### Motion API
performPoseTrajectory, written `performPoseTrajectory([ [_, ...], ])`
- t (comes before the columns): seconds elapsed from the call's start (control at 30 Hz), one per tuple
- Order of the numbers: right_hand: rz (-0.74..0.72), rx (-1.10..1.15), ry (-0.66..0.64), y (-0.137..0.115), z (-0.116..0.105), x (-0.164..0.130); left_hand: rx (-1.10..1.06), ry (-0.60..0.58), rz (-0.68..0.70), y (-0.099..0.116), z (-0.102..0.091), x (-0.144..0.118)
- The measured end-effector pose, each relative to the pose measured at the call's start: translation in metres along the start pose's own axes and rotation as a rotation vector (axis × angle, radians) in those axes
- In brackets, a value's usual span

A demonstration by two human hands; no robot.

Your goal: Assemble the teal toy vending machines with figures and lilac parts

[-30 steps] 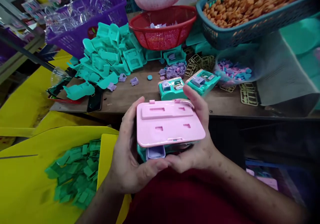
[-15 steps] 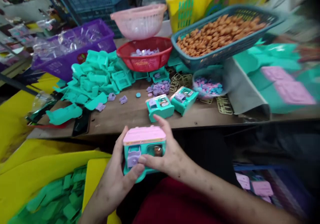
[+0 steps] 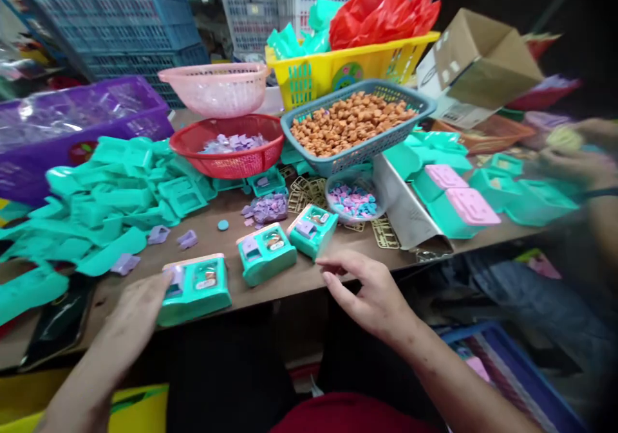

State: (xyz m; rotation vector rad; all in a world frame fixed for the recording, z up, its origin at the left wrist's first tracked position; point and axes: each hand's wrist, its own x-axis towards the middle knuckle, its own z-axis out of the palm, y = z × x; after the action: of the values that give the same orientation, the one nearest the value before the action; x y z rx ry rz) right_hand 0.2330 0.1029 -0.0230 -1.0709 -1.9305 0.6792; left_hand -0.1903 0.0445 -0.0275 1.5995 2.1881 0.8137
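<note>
Toward the wearer from the red basket [image 3: 232, 166], at the near edge of the bench [image 3: 299, 280]: a teal toy case [image 3: 203, 301] with a lilac insert, long axis running left to right, roughly parallel to that edge. Left hand [image 3: 128, 320] clearly the nearer one, left and toward the wearer of the same basket, fingers touching the case's left end; thumb hidden, so cannot tell whether gripping or merely resting. Right hand [image 3: 371, 291] well apart from that case, to the basket's right and nearer the wearer, thumb and forefinger slightly parted, nothing visible between. Just beyond those fingertips, the right-hand teal case [image 3: 313, 230]; cannot tell if touching. Between, the middle teal case [image 3: 268, 266], right and near side of the basket. Left of the basket, heaped teal shells [image 3: 120, 175]; right of it, a blue-grey basket [image 3: 345, 163] of orange-brown pieces.
</note>
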Motion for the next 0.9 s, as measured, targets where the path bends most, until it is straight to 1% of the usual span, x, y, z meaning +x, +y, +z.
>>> performPoseTrajectory([
  [0.03, 0.019, -0.073, 0.055, 0.006, 0.000, 0.002, 0.109, -0.004, 0.065, -0.002, -0.001, 0.011],
  [0.1, 0.066, -0.202, 0.117, 0.016, 0.007, 0.003, 0.295, 0.032, 0.116, 0.005, 0.000, 0.027],
  [0.17, 0.089, -0.265, 0.085, 0.019, 0.019, 0.001, 0.428, 0.125, 0.181, 0.027, 0.006, 0.037],
  [0.2, 0.087, -0.274, 0.060, 0.018, 0.026, -0.001, 0.464, 0.152, 0.250, 0.042, 0.012, 0.040],
  [0.23, 0.082, -0.275, 0.047, 0.016, 0.033, -0.003, 0.467, 0.146, 0.339, 0.057, 0.020, 0.042],
  [0.27, 0.080, -0.270, 0.045, 0.013, 0.039, -0.005, 0.462, 0.092, 0.446, 0.071, 0.029, 0.044],
  [0.33, 0.084, -0.238, 0.042, 0.005, 0.047, -0.008, 0.461, -0.079, 0.612, 0.091, 0.046, 0.049],
  [0.37, 0.089, -0.213, 0.029, 0.002, 0.049, -0.009, 0.459, -0.175, 0.646, 0.095, 0.053, 0.053],
  [0.4, 0.092, -0.188, 0.007, -0.001, 0.050, -0.008, 0.454, -0.257, 0.661, 0.094, 0.057, 0.056],
  [0.47, 0.069, -0.138, -0.052, -0.005, 0.045, -0.004, 0.431, -0.361, 0.684, 0.084, 0.058, 0.063],
  [0.5, 0.042, -0.106, -0.075, -0.005, 0.039, 0.000, 0.422, -0.371, 0.698, 0.076, 0.056, 0.067],
  [0.57, -0.022, -0.032, -0.065, -0.001, 0.019, 0.013, 0.428, -0.325, 0.736, 0.067, 0.050, 0.073],
  [0.6, -0.041, -0.010, -0.016, 0.002, 0.005, 0.021, 0.422, -0.286, 0.758, 0.069, 0.048, 0.075],
  [0.63, -0.045, -0.014, 0.057, 0.007, -0.009, 0.031, 0.402, -0.250, 0.773, 0.076, 0.047, 0.076],
  [0.67, -0.034, -0.060, 0.137, 0.013, -0.024, 0.042, 0.366, -0.227, 0.784, 0.088, 0.048, 0.076],
  [0.7, -0.009, -0.142, 0.194, 0.019, -0.037, 0.054, 0.317, -0.219, 0.797, 0.106, 0.049, 0.074],
  [0.73, 0.027, -0.249, 0.200, 0.025, -0.048, 0.067, 0.270, -0.234, 0.800, 0.127, 0.052, 0.072],
  [0.77, 0.091, -0.366, 0.141, 0.030, -0.057, 0.080, 0.243, -0.261, 0.811, 0.151, 0.055, 0.070],
  [0.8, 0.177, -0.473, 0.052, 0.036, -0.063, 0.093, 0.234, -0.285, 0.836, 0.175, 0.058, 0.069],
  [0.83, 0.265, -0.560, -0.038, 0.041, -0.066, 0.105, 0.250, -0.314, 0.849, 0.197, 0.061, 0.068],
  [0.87, 0.345, -0.622, -0.113, 0.046, -0.066, 0.117, 0.270, -0.317, 0.871, 0.217, 0.064, 0.069],
  [0.9, 0.410, -0.661, -0.158, 0.051, -0.065, 0.128, 0.295, -0.321, 0.893, 0.233, 0.067, 0.071],
])
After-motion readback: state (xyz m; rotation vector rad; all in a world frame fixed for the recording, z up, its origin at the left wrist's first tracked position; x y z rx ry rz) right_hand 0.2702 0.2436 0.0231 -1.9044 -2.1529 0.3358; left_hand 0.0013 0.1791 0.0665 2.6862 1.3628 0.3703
